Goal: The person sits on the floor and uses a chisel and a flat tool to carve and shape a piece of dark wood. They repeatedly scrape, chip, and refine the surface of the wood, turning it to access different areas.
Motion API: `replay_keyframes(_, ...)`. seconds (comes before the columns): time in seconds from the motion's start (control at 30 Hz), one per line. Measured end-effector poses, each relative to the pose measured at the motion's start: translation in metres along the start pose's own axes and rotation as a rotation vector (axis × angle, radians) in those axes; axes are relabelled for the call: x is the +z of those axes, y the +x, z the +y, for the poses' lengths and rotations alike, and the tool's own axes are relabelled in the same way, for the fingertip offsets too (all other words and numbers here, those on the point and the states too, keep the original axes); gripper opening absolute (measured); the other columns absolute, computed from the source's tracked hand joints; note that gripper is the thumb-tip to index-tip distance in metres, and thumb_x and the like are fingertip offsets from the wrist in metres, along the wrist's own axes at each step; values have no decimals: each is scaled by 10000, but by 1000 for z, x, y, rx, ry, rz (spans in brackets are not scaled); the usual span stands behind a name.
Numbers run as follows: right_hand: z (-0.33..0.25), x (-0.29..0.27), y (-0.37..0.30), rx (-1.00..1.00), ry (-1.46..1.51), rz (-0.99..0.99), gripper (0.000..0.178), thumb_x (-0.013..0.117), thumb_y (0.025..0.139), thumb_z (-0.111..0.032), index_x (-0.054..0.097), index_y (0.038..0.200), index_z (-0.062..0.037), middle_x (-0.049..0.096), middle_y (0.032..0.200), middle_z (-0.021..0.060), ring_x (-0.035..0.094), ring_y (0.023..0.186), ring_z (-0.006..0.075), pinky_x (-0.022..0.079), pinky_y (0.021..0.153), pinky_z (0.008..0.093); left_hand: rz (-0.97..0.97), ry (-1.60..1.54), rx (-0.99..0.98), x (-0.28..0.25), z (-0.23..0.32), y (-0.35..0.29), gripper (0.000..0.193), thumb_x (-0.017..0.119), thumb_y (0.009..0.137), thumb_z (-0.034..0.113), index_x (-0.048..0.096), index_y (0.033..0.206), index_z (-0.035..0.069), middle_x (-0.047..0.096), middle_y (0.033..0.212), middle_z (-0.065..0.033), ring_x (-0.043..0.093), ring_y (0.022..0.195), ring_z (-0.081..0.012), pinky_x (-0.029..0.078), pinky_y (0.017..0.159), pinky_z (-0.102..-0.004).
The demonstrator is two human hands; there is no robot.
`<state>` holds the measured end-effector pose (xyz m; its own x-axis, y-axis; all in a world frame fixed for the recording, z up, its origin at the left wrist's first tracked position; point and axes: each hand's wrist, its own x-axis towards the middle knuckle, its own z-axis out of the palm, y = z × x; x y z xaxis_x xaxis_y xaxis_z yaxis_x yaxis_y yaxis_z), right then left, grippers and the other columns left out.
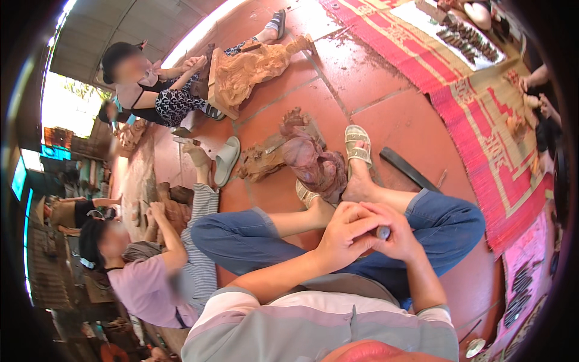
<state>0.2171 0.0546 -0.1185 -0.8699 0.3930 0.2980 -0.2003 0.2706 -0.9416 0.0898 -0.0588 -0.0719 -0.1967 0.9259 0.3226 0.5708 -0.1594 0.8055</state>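
My left hand and my right hand come together over my lap. Both are closed round a slim tool, whose round grey end pokes out between the fingers; its other end is hidden. Just beyond the hands, a reddish-brown wood carving lies on the tiles between my sandalled feet. Its near end touches the foot on the right. My hands appear close to it, but whether the tool meets the wood cannot be seen.
A dark bar lies right of my foot. Left of the carving are a lighter carved piece and a loose sandal. Two people work on carvings at the left, one beside a large figure. Red mats with rows of tools line the right.
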Motion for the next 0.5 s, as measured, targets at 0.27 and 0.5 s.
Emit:
replay_keyframes(0.27,-14,30,-13,49,-158,14,373,739,694,-117,604,1028,-22,621,958,129,621,889,279,493,754,338,40,-12,201,-12,5,-18,444,760,648,107,678,1079,169,598,910,15,500,810,-192,406,734,-310)
replay_keyframes(0.5,-19,56,-33,300,288,156,119,572,886,-49,575,989,11,633,989,126,636,751,135,538,660,261,698,-133,43,-87,-34,26,292,587,809,-1,580,1101,4,587,1083,-114,552,981,-227,422,890,-326)
